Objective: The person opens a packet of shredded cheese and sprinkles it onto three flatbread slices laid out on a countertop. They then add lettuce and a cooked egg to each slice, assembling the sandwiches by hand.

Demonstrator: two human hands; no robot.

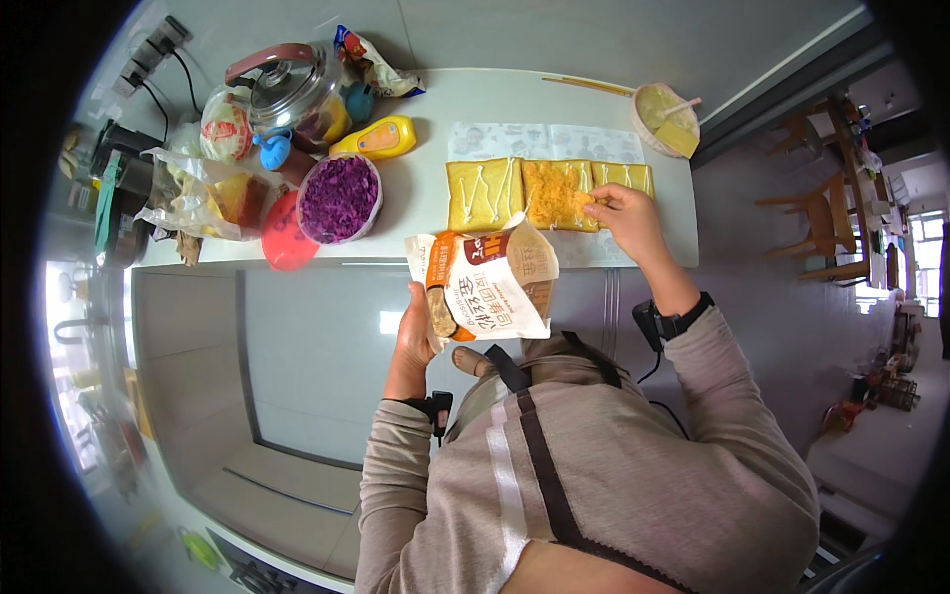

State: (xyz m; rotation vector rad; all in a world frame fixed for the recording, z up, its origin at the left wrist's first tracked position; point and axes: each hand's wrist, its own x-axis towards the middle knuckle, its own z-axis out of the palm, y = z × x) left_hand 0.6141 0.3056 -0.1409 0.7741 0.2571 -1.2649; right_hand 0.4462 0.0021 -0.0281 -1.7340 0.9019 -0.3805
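My left hand (414,333) grips the side of a printed packet (486,289) in front of the counter edge. The packet stands tilted with its top spread towards the bread. My right hand (629,221) pinches a tuft of orange shredded floss (584,201) just over the middle of three slices. That middle bread slice (584,221) carries a layer of the same floss (545,189). White sauce lines zigzag over the left slice (484,208) and the right slice (640,178). All three yellowish slices sit in a row on a patterned paper sheet (505,141).
Left along the white counter (423,178) stand a tub of shredded purple cabbage (340,199), a red lid (286,237), a yellow squeeze bottle (382,138), a glass-lidded pot (289,93) and plastic bags. Chopsticks (586,85) and a bowl (648,119) are at the far right.
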